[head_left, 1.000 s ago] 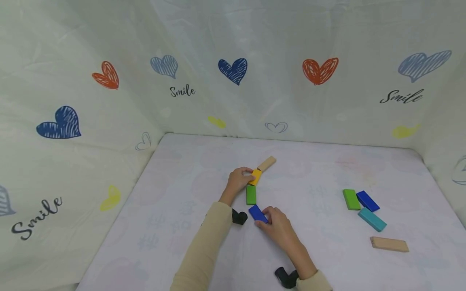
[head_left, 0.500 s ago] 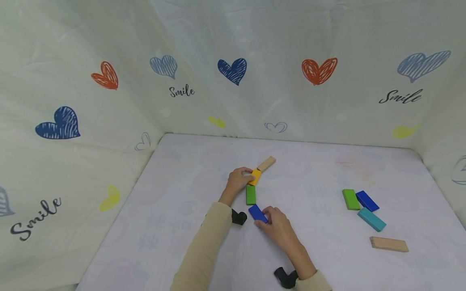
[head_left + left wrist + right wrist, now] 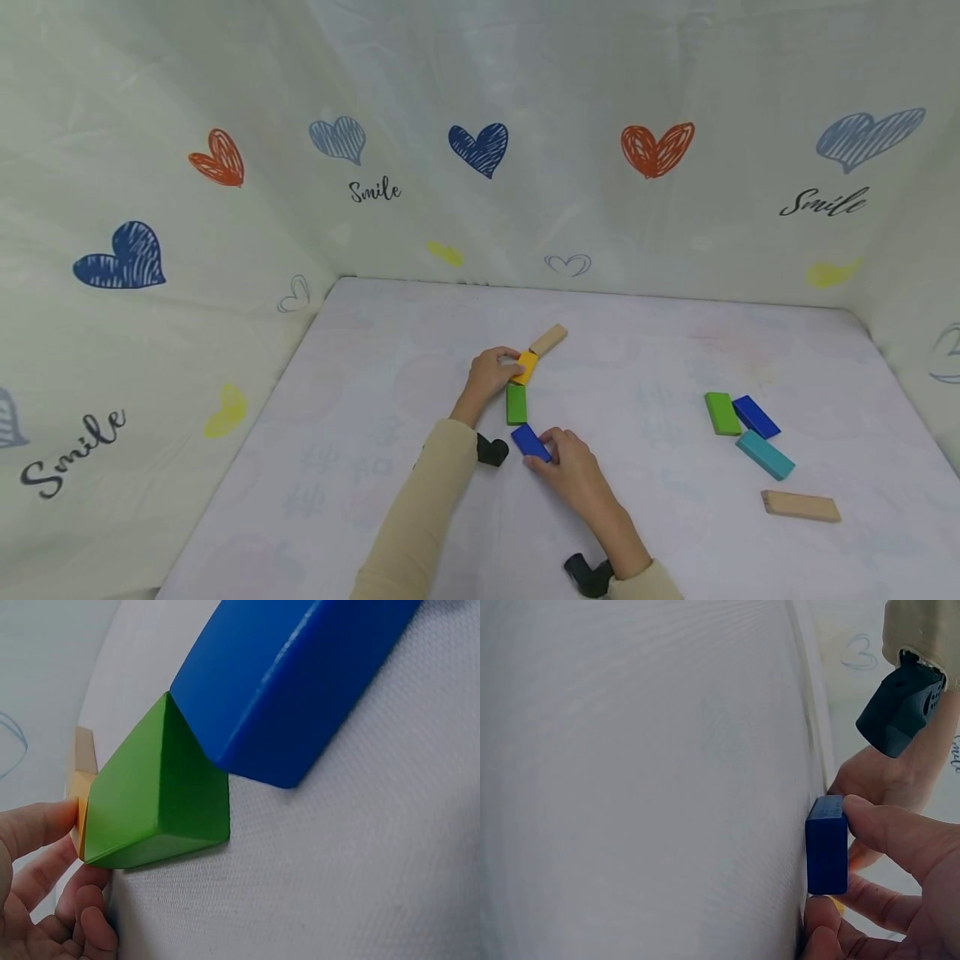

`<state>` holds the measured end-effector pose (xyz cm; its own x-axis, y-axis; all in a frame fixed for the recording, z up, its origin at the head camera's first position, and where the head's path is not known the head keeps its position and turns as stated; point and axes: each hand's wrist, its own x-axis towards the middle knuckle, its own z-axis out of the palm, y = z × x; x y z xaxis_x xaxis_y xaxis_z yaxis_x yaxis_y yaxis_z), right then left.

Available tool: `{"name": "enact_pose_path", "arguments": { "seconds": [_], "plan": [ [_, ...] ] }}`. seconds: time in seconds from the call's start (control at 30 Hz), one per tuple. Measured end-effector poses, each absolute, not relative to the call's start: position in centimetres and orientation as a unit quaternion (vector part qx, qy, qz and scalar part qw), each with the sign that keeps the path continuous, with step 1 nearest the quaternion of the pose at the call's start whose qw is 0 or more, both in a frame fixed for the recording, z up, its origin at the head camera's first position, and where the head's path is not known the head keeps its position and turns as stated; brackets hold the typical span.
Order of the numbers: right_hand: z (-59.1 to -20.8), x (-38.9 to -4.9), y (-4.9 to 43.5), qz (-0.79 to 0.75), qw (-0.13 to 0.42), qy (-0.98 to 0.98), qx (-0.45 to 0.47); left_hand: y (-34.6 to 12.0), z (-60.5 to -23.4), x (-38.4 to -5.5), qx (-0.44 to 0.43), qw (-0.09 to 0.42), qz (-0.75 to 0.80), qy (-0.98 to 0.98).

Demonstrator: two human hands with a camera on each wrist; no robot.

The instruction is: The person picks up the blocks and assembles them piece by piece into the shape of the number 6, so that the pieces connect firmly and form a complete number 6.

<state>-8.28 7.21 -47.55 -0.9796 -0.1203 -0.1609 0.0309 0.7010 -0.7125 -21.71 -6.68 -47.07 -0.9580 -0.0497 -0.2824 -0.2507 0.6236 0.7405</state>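
Several flat blocks lie end to end in a curved line on the white table. My left hand pinches the yellow block between thumb and fingers. Beyond it a plain wooden block forms the far end. A green block lies in the middle, untouched by either hand. At the near end my right hand pinches a blue block, thumb on one side and fingers on the other. In the left wrist view a corner of the blue block meets the green block's near end.
To the right lie a second green block, another blue block and a teal block, close together. A second wooden block lies nearer. Dark wrist cameras stick out from the sleeves. A heart-printed sheet rises behind the table.
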Motion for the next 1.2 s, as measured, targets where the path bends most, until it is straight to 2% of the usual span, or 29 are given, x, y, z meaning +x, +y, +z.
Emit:
{"name": "enact_pose_path", "arguments": {
  "seconds": [0.33, 0.67, 0.87, 1.03, 1.2],
  "plan": [
    [-47.6, -8.2, 7.2, -0.394, 0.094, 0.914, -0.025, -6.7, -47.0, -21.7, -0.087, 0.116, 0.424, 0.894],
    [-47.4, -7.7, 9.2, -0.472, 0.088, 0.877, -0.005, -6.7, -47.0, -21.4, -0.083, 0.117, 0.42, 0.896],
    [-45.7, -7.2, 12.0, -0.473, 0.043, 0.879, 0.03, -6.6, -47.0, -21.5, -0.075, 0.114, 0.421, 0.897],
    [-44.6, -7.1, 15.2, -0.438, 0.025, 0.895, 0.081, -6.6, -47.1, -21.6, -0.077, 0.117, 0.422, 0.896],
    [-48.8, -7.3, 20.1, -0.386, -0.021, 0.915, 0.113, -6.7, -47.1, -21.6, -0.076, 0.115, 0.42, 0.897]
  ]
}}
